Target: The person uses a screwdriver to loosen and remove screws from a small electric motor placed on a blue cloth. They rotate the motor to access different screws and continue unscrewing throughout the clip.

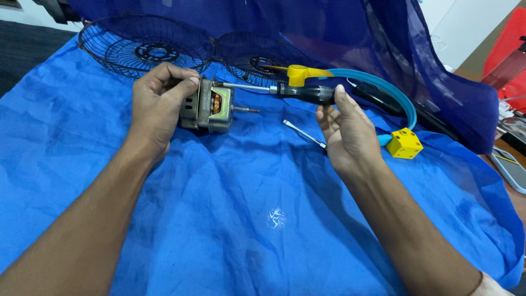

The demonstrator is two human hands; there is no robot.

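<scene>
Left hand point(159, 101) wrapped around the back end of a small electric motor point(210, 107), fingers curled over its top, thumb side on the metal housing; copper winding shows through the frame, output shaft point(247, 109) sticks out away from the palm toward the right hand. Right hand point(344, 129) half open, palm turned toward the motor, fingertips against the dark handle of a screwdriver point(307, 92) — touching and steadying it, not a full fist; whether it truly grips, can't tell. Screwdriver blade runs from that handle across to the top edge of the motor, tip at the housing just beside the left fingers. Just below the right palm, a second, thin screwdriver point(304, 133) lies loose on the blue cloth point(246, 219), its far end hidden by the hand. Beyond the right hand: a yellow block point(404, 143) near the wrist side, joined to a curved light-blue hose point(383, 87) that arcs up to a yellow fitting point(300, 74) just past the screwdriver handle. Past the left hand, two black wire fan guards point(143, 46) lie side by side on the cloth. Cloth covers the desk; darker sheer blue fabric point(427, 60) is heaped behind it.
</scene>
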